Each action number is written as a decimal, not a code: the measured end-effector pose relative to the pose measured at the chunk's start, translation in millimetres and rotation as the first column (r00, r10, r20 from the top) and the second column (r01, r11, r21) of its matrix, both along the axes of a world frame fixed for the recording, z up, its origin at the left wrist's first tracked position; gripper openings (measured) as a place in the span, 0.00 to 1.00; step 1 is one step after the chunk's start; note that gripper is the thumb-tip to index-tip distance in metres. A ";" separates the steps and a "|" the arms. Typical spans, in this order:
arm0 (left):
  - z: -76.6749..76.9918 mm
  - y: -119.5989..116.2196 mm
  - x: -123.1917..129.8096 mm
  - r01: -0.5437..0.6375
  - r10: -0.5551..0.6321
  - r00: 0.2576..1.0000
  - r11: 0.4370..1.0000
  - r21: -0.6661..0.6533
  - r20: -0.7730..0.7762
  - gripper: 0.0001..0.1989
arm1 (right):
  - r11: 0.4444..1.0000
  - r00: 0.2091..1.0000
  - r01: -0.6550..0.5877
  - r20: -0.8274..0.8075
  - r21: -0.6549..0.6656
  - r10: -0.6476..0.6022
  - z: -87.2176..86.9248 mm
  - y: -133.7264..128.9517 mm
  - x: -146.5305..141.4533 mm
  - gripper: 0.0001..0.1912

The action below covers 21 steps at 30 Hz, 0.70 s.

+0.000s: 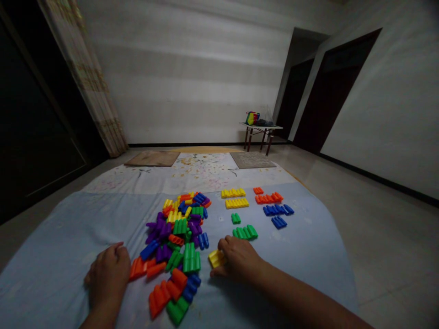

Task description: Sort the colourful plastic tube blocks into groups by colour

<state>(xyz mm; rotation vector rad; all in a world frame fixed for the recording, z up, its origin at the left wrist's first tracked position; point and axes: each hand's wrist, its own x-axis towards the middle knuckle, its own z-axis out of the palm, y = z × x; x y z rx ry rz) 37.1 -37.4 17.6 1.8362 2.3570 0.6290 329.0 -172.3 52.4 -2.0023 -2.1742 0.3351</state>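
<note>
Tabletop (308, 256), rounded, covered with a pale blue cloth, its far part white with a floral print. Right hand (236, 257): at the near middle, thumb and fingers closed about one yellow block (216, 259), ribbed, held by its right side; the block sits right of the large pile, low over or on the cloth, which of the two cannot be told. Left hand (109, 269): back upward, lying on the cloth just beside an orange block (137, 268) at the pile's left edge; its fingers bend partly out of sight, so whether they are open or closed cannot be told. Pile (180, 226): mixed ribbed plastic blocks in purple, green, orange, blue and yellow, heaped and overlapping, between the two hands and reaching away from them. Sorted pieces, right of the pile, laid apart by colour: two yellow rows (236, 203), one behind the other; a long orange row (269, 198) with a short one behind; a long blue row (278, 209) with a shorter one in front; a long green row (245, 232) with a short one behind, just beyond the right hand. Far edge: a brown mat (153, 158) at left, a greyish mat (253, 160) at right.
</note>
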 end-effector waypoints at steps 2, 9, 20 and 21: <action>2.6 -1.3 0.5 -0.003 0.003 1.000 1.000 -0.015 0.003 0.24 | 1.000 1.000 -0.013 -0.007 -0.007 0.012 -3.0 2.2 -1.9 0.25; 5.7 -2.7 0.3 0.004 -0.004 1.000 0.999 -0.045 0.005 0.24 | 0.977 0.991 -0.016 -0.124 0.213 0.043 13.1 44.1 57.4 0.25; -5.3 0.2 -5.1 0.046 -0.041 0.996 0.997 0.065 -0.080 0.22 | 0.986 0.987 0.163 0.004 0.032 -0.163 -8.2 137.9 122.1 0.29; -7.1 0.8 -6.1 0.051 -0.044 0.995 0.996 0.074 -0.088 0.22 | 0.986 0.986 0.166 0.005 0.019 -0.166 -10.0 140.5 122.2 0.29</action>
